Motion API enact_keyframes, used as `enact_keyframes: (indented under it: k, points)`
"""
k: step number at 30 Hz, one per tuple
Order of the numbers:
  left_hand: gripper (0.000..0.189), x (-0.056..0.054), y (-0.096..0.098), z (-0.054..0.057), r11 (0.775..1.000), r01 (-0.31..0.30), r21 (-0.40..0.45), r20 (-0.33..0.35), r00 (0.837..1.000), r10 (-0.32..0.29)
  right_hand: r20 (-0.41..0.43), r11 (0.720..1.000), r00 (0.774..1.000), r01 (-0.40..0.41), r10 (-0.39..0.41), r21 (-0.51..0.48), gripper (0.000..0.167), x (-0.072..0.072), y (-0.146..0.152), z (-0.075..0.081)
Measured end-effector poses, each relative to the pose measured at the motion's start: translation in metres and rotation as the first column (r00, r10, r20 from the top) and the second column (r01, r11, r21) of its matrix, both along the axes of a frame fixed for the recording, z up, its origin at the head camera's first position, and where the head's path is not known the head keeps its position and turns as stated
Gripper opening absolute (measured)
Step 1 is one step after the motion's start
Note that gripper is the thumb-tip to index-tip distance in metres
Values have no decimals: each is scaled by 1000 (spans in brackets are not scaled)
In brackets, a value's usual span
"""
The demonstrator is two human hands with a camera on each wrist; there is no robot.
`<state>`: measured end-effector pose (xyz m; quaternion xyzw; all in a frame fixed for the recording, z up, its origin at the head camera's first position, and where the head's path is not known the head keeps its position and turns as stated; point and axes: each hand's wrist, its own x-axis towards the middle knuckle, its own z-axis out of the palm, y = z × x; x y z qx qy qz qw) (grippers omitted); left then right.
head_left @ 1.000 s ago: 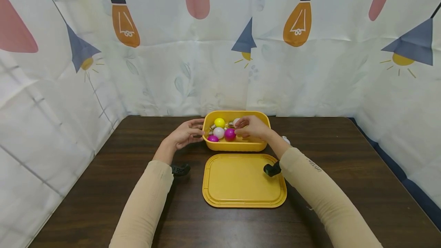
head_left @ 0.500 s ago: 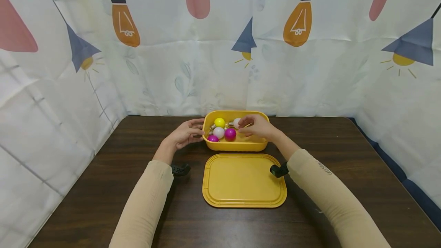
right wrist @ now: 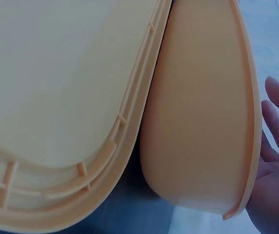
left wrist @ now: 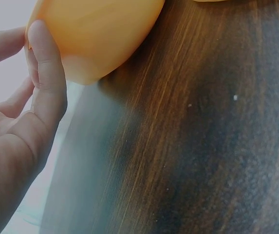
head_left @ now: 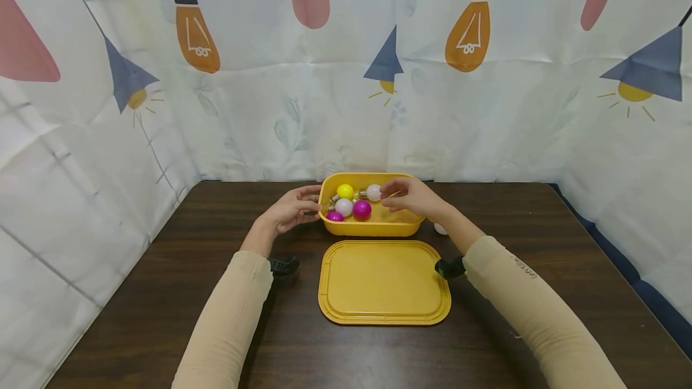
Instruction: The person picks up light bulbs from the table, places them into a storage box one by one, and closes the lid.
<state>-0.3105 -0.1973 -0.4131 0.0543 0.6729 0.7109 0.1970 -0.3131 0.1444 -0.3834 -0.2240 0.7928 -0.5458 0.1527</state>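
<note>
A yellow plastic box stands near the back of the table, with toy light bulbs inside. These are a yellow bulb, a white bulb, another white bulb, a magenta bulb and a second magenta bulb. My left hand holds the box's left rim; in the left wrist view its thumb lies over the edge. Over the box's right part hovers my right hand, fingers loosely bent, with nothing seen between them. The right wrist view shows it beyond the box wall.
The yellow lid lies flat just in front of the box. A white round object, partly hidden by the right forearm, is on the table to the box's right. A printed curtain hangs behind.
My right hand has drawn back to the right, off the magenta bulb, and the right white bulb shows more fully. The left hand stays at the box's rim.
</note>
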Motion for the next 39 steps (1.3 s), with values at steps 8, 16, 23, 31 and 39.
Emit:
enact_keyframes:
  k: [8, 16, 23, 31, 39]
  points:
    - [64, 2, 1, 2, 1000, 4, -4, -4, 1000, -4, -8, 1000, 1000, -13, 13, -6, 42, 6, 9, 5]
    - [65, 1, 0, 2, 1000, 5, -8, -2, 1000, -5, -33, 1000, 999, -16, 16, -11, 43, 9, 17, 5]
    - [64, 0, 0, 2, 1000, 6, -2, -3, 1000, -6, -58, 1000, 998, -6, 6, -6, 37, 14, 23, 9]
    - [64, -1, -1, 2, 1000, 6, -5, -4, 1000, -6, -99, 1000, 995, -9, 9, 7, 36, 19, 31, 14]
    - [65, 0, -2, 1, 1000, 16, -12, -10, 1000, -16, -105, 1000, 994, 8, -6, 16, 36, 23, 38, 15]
